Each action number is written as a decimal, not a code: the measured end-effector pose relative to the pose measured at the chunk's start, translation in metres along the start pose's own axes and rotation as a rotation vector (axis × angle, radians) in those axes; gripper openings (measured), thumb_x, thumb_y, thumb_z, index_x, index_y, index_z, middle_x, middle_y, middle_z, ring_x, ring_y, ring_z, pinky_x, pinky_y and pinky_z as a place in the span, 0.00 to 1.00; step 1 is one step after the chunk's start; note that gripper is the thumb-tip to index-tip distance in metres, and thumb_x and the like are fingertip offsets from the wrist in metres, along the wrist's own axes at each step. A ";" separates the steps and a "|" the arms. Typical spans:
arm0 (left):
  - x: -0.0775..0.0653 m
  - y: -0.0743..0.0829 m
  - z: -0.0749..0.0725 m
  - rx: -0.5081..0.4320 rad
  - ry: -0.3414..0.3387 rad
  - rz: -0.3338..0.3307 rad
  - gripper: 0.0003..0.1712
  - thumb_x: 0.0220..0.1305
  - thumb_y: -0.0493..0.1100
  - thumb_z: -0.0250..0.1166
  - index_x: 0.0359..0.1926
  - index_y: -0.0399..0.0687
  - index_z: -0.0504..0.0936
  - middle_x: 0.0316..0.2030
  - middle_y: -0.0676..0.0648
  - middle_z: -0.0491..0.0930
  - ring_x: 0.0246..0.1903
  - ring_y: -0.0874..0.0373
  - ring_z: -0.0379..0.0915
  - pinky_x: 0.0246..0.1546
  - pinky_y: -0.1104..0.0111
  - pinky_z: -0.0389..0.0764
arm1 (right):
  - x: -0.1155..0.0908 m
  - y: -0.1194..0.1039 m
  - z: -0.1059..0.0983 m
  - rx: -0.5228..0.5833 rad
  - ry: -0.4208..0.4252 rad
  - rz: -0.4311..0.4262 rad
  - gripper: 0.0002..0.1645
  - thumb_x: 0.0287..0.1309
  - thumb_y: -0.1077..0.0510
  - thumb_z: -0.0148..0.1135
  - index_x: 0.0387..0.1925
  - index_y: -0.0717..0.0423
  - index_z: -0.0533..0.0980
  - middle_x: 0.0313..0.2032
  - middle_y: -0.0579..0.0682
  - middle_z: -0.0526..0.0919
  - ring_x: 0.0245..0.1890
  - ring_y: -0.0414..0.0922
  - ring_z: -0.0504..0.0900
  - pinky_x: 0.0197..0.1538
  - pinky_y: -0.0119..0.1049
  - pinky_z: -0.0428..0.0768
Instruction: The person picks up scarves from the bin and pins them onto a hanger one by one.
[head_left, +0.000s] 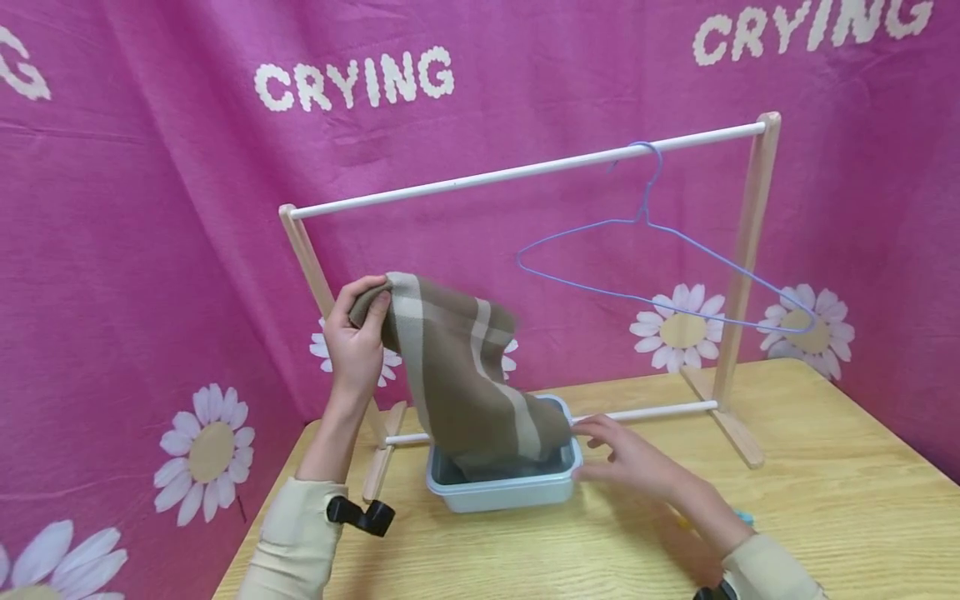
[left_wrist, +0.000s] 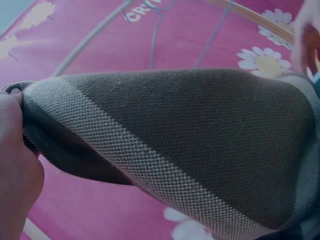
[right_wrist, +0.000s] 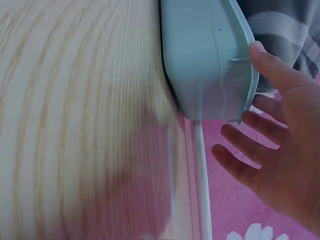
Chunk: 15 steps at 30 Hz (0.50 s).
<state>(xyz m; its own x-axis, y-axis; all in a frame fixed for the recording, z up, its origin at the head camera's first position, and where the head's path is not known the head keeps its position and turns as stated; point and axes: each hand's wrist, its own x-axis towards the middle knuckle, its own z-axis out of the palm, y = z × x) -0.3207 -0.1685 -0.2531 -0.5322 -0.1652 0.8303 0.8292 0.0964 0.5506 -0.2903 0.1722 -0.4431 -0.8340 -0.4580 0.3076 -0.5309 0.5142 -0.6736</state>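
My left hand point(head_left: 356, 340) pinches one corner of a brown woven cloth point(head_left: 450, 358) with pale crossing stripes and holds it up. The cloth slopes down to the right, its lower part inside a light blue plastic basin point(head_left: 501, 497). In the left wrist view the cloth point(left_wrist: 190, 130) stretches across the frame away from the thumb. At the basin's right end is my right hand point(head_left: 630, 457), fingers spread and fairly straight. The right wrist view has its thumb point(right_wrist: 272, 64) against the basin's rim, with the other fingers close by; whether they touch is unclear.
Behind the basin stands a wooden rack with a white top rail point(head_left: 480, 178). From the rail hangs a bare blue wire hanger point(head_left: 577, 287). A small yellow and blue object point(head_left: 742, 517) lies partly hidden behind the right forearm on the wooden table point(head_left: 840, 500). Pink fabric point(head_left: 525, 75) backs everything.
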 end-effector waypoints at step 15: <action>0.035 0.020 0.013 -0.013 -0.062 0.020 0.14 0.67 0.32 0.63 0.51 0.29 0.78 0.42 0.60 0.84 0.46 0.65 0.80 0.50 0.73 0.78 | -0.006 -0.025 -0.048 -0.301 0.163 -0.112 0.35 0.58 0.45 0.70 0.63 0.56 0.73 0.59 0.55 0.77 0.59 0.56 0.77 0.59 0.59 0.76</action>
<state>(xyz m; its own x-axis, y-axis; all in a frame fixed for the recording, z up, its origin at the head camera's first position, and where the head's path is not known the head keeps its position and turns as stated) -0.3250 -0.1595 -0.2115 -0.5251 -0.1018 0.8449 0.8415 0.0857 0.5334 -0.2789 0.1972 -0.3956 -0.7681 -0.4150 0.4876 -0.6208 0.6691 -0.4085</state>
